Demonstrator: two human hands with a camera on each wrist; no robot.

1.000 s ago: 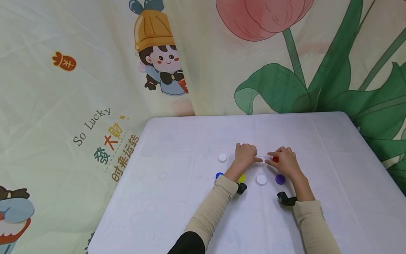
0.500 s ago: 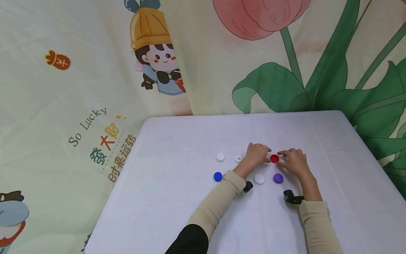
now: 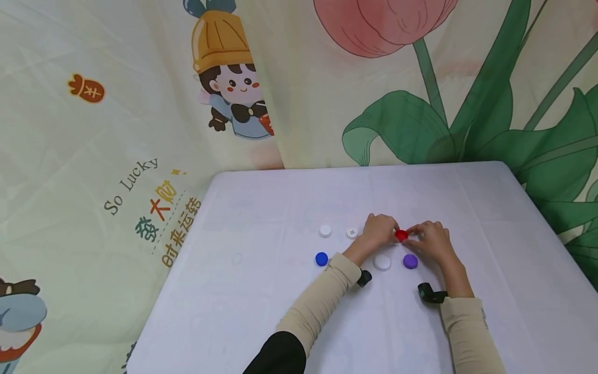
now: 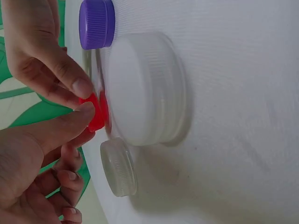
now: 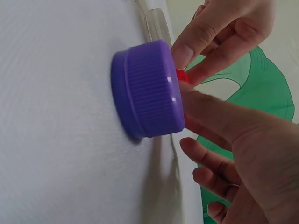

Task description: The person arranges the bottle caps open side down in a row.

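Note:
In the head view, a red bottle cap (image 3: 401, 236) lies between my two hands over the table. My left hand (image 3: 379, 229) pinches one side of it between thumb and finger; my right hand (image 3: 432, 241) pinches the opposite side. The left wrist view shows both thumbs on the red cap (image 4: 97, 113), close to the cloth, and the left hand's other fingers loosely curled. A large white cap (image 3: 382, 262) and a purple cap (image 3: 410, 261) sit on the near side of the hands. A small clear cap (image 4: 117, 168) stands beside the large white one.
Further left on the white-clothed table (image 3: 261, 311) are a blue cap (image 3: 321, 259), a white cap (image 3: 325, 231) and a white cap with a cross-like mark (image 3: 352, 233). A printed cloth (image 3: 303, 104) hangs behind the table. My left forearm covers part of the tabletop.
Both hands have moved right from the clear cap area. Half a second ago they stood around the red cap; now both have closed on it, and it appears slightly tilted.

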